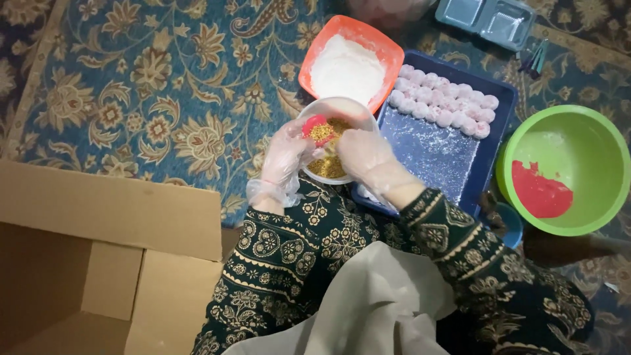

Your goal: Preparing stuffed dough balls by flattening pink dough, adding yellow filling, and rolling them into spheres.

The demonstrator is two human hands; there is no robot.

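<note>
My left hand (284, 158), in a clear plastic glove, holds a flattened red dough piece (315, 129) topped with yellowish crumb filling. My right hand (367, 156), also gloved, has its fingers closed over the filling, right above a white bowl (342, 106) of the same brown-yellow crumbs (328, 168). Both hands meet over that bowl, which rests on a patterned blue carpet.
An orange tray of white flour (348, 66) lies beyond the bowl. A dark blue tray (439, 152) holds rows of pale pink balls (447, 104). A green bowl (565, 168) with red dough (539, 192) stands at right. An open cardboard box (98, 263) sits at left; a clear plastic container (493, 20) at top.
</note>
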